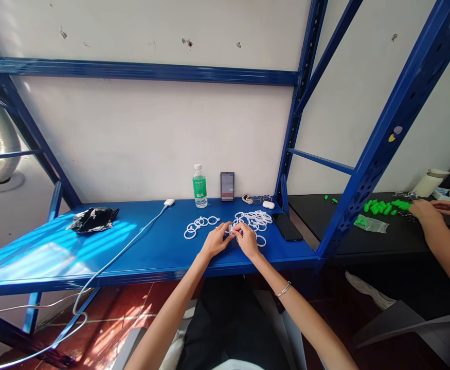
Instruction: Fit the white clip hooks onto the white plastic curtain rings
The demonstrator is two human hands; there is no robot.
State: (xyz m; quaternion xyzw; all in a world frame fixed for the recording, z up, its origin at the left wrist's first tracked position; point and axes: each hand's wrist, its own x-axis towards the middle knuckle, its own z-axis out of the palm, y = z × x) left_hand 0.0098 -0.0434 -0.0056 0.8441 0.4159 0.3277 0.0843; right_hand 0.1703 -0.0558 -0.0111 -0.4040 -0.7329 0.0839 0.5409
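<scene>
**Ones, twos and too many to tally**

I've got one left hand [216,241], one right hand [247,240], one small pale piece [230,229] between them. White rings [252,220]? A crowd — too overlapped for me to count. One bottle [200,188], one upright screen [227,186], one flat phone [287,227], one white case [268,204], one black packet [93,221]. Across the way — two co-worker's hands [422,210], one clear pouch [378,225], green pieces [381,207] bunched past counting.
</scene>
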